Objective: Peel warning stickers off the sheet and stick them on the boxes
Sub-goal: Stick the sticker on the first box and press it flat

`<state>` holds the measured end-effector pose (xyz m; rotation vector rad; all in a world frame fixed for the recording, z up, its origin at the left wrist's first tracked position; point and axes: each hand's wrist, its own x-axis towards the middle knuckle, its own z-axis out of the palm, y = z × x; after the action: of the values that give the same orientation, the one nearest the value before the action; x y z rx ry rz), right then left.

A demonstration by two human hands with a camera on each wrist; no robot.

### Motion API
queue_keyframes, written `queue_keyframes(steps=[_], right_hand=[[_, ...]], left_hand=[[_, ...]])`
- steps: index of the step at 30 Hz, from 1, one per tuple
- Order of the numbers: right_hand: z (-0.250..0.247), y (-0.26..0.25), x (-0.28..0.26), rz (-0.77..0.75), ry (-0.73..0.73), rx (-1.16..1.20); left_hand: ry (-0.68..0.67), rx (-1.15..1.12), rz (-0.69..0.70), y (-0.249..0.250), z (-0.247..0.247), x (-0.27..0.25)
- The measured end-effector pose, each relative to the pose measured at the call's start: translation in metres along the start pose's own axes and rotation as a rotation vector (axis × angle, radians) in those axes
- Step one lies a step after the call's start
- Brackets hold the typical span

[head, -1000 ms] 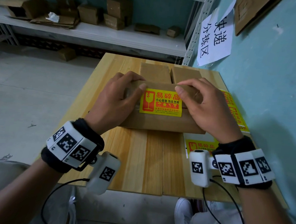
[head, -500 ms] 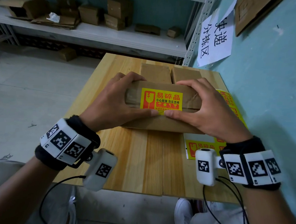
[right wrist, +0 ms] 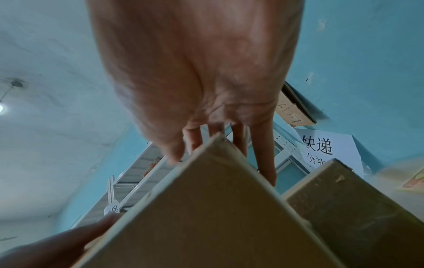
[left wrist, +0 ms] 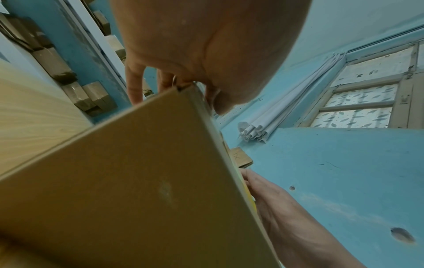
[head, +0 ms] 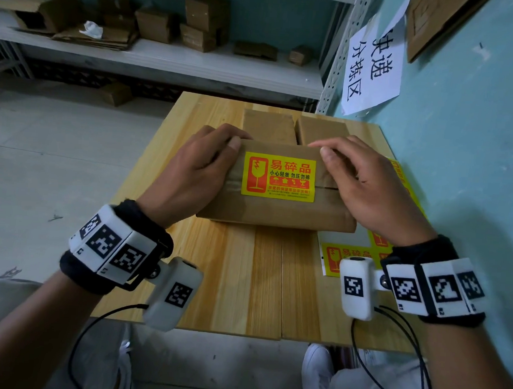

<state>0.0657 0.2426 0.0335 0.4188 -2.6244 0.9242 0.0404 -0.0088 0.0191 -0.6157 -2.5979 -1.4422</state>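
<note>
A brown cardboard box (head: 275,215) lies across the middle of the wooden table (head: 243,283). A yellow warning sticker (head: 278,177) with red print sits flat on its top face. My left hand (head: 209,161) grips the box's left end, its thumb on the top far corner and its fingers behind the far edge. My right hand (head: 353,170) holds the right end the same way, thumb beside the sticker's upper right corner. The wrist views show the left hand (left wrist: 206,54) and the right hand (right wrist: 195,72) with fingers reaching over the box (left wrist: 126,181) (right wrist: 206,208).
The sticker sheet (head: 346,255) lies at the table's right edge, partly under my right wrist. Two more brown boxes (head: 268,124) (head: 322,130) stand side by side behind the held one. A blue wall (head: 462,146) runs close on the right; a shelf (head: 167,59) with cartons stands beyond.
Both thumbs slid down over the sticker until they met at its lower edge, then moved back up. They now rest at the box's far corners, off the sticker.
</note>
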Motion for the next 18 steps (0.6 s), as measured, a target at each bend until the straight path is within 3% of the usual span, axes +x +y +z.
queue_keyframes(steps=[4, 7, 11, 18], right_hand=[[-0.004, -0.003, -0.002, 0.02, -0.091, -0.049], [-0.006, -0.002, -0.003, 0.019, -0.14, -0.082], [-0.008, 0.002, -0.002, 0.009, -0.151, -0.053], [-0.009, 0.008, -0.002, -0.022, -0.129, 0.031]], left_hand=[[-0.079, 0.034, -0.026, 0.0, -0.002, 0.0], [-0.088, 0.112, 0.053, -0.002, -0.005, -0.001], [-0.095, 0.128, 0.085, -0.005, -0.008, -0.001], [-0.116, 0.009, 0.015, -0.001, -0.009, 0.001]])
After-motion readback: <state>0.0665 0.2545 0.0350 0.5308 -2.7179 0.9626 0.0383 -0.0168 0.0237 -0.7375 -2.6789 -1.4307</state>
